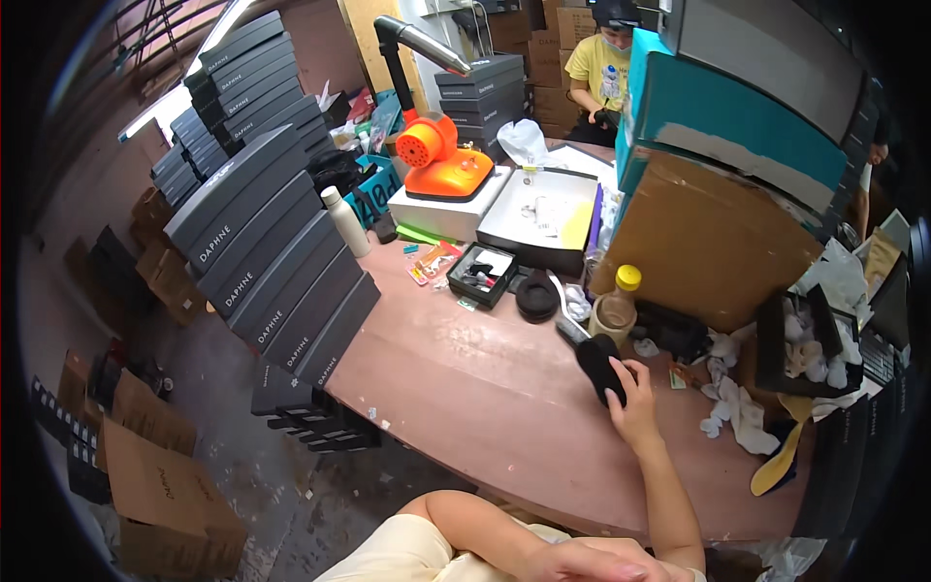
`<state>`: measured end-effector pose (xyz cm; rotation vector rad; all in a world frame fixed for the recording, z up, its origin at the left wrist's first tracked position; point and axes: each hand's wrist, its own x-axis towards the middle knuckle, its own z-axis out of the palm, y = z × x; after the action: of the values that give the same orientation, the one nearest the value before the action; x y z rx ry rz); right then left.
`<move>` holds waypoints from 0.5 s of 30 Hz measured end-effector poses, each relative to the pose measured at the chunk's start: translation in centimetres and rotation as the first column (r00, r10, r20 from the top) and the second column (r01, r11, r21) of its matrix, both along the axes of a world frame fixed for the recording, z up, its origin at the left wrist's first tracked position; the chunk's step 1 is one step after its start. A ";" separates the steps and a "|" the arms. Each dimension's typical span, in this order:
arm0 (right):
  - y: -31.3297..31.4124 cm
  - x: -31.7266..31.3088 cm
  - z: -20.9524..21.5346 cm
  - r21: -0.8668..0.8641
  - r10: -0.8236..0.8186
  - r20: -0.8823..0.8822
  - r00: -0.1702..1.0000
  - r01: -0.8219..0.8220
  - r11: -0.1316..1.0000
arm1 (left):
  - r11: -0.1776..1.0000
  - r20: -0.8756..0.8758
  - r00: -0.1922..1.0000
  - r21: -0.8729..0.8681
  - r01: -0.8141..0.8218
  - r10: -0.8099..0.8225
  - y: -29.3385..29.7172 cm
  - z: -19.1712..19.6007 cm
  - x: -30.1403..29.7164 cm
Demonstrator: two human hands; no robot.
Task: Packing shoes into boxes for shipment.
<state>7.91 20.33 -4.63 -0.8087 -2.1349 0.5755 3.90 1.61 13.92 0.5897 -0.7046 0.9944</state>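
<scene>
Right hand point(635, 403) grip closed on black brush point(596, 364), above table point(485, 407).

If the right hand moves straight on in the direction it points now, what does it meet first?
The right hand already holds a black shoe-like object and points up and left across the table. Straight beyond lies the round black item, probably the first thing met, though depth is unclear.

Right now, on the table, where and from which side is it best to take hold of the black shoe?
Probably at its near end, from the person's side. The black shoe lies lengthwise, pointing away toward the yellow-capped bottle; the right hand already grips that near end. The far end is crowded by clutter.
</scene>
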 end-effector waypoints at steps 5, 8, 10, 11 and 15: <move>5.6 -12.9 0.8 0.004 0.107 -0.118 0.987 -0.108 0.994 | 0.983 -0.097 0.978 0.036 -0.180 0.183 0.6 0.7 -4.5; 10.9 -18.4 -1.6 -0.039 -0.033 -0.027 0.999 0.032 0.999 | 0.943 -0.185 0.933 0.187 -0.276 0.309 0.6 0.1 -7.7; 11.0 -20.0 -1.9 0.120 -0.203 0.292 0.935 0.175 0.977 | 0.819 -0.548 0.611 0.341 -0.461 0.571 -0.4 0.3 -12.2; 10.6 -19.5 -1.0 0.325 -0.351 0.436 0.828 0.219 0.920 | 0.670 -0.600 0.345 0.478 -0.568 0.722 -0.5 1.0 -15.3; 2.5 -11.3 13.9 0.377 0.023 -0.466 0.884 0.175 0.909 | -0.435 0.060 -0.994 0.896 0.094 -0.093 -2.2 1.6 -30.4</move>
<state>-3.41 22.79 9.30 -0.4579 -1.6835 0.2253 -26.48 -0.61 15.47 -1.3673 -1.7896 -1.3276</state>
